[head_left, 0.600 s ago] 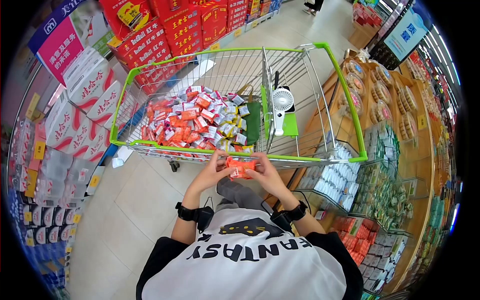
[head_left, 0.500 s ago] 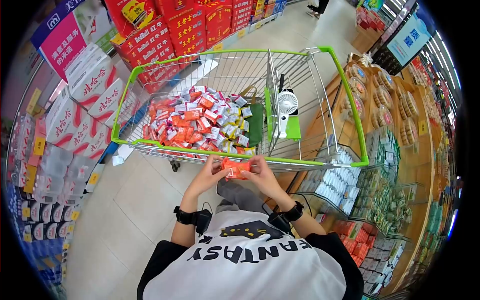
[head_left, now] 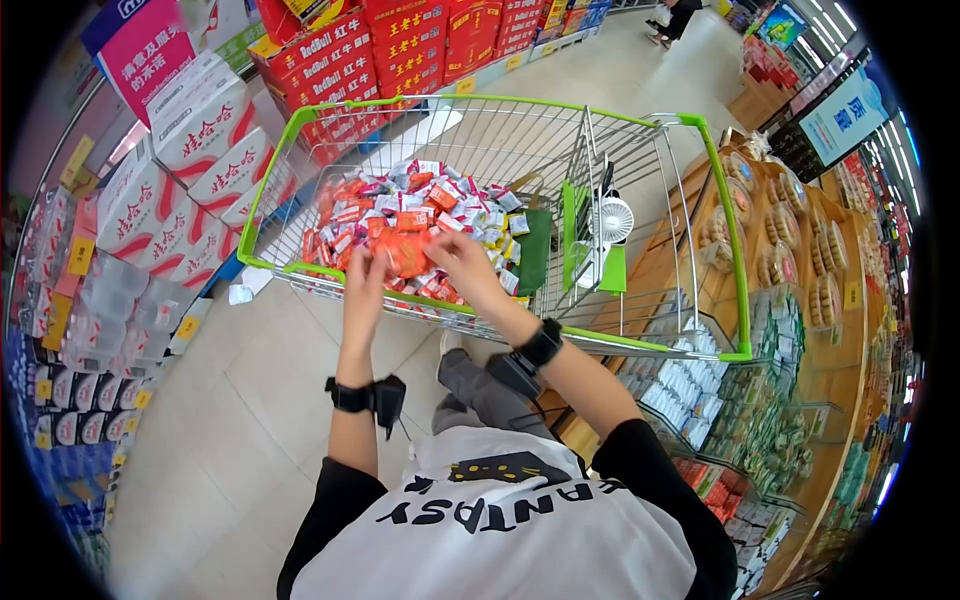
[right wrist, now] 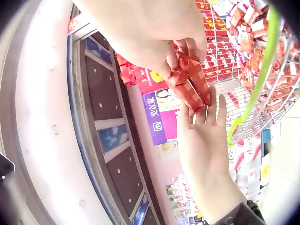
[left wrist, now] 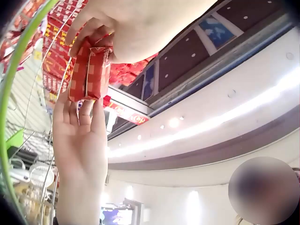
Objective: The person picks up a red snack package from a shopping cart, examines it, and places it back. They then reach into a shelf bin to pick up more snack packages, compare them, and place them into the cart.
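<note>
An orange-red wrapped packet with a line down its length is held between both hands, over the near side of the cart's basket. My left hand pinches one end; my right hand pinches the other. In the left wrist view, the packet has a checked print and crimped end. The right wrist view shows the left fingers fairly straight at the packet. Beneath the hands, a heap of small orange, white and yellow packets lies in the cart.
The wire shopping cart has a green rim. A white handheld fan sits in its right part, beside a green bag. White cartons stand left, red drink boxes behind, and a wooden snack shelf right.
Both hands have moved forward from near the body, past the cart's near rim and over the heap, carrying the packet. The view has shifted so the cart sits farther right.
</note>
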`<move>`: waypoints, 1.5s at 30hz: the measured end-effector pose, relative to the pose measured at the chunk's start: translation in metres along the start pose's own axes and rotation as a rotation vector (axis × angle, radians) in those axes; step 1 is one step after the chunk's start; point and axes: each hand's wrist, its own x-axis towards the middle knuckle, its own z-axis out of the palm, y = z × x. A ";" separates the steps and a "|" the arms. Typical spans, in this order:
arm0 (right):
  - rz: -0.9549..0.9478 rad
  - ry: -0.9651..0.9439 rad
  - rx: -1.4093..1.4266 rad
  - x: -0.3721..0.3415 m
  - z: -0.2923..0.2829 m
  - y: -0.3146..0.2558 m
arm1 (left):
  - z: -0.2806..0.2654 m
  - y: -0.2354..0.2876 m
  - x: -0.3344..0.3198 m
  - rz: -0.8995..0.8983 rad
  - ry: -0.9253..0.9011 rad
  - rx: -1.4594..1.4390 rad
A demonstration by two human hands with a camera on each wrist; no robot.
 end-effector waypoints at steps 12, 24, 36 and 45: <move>0.129 0.084 0.111 0.023 0.023 0.028 | -0.029 -0.043 0.032 0.241 0.299 0.455; 0.350 -0.132 0.061 -0.010 -0.008 0.040 | -0.017 -0.045 -0.046 -0.169 0.044 0.147; 0.055 -0.114 -0.348 -0.012 -0.006 0.023 | -0.010 -0.025 -0.057 -0.301 0.024 0.049; -0.300 -0.184 -0.520 -0.003 0.003 -0.025 | 0.002 0.041 -0.026 -0.021 0.169 -0.198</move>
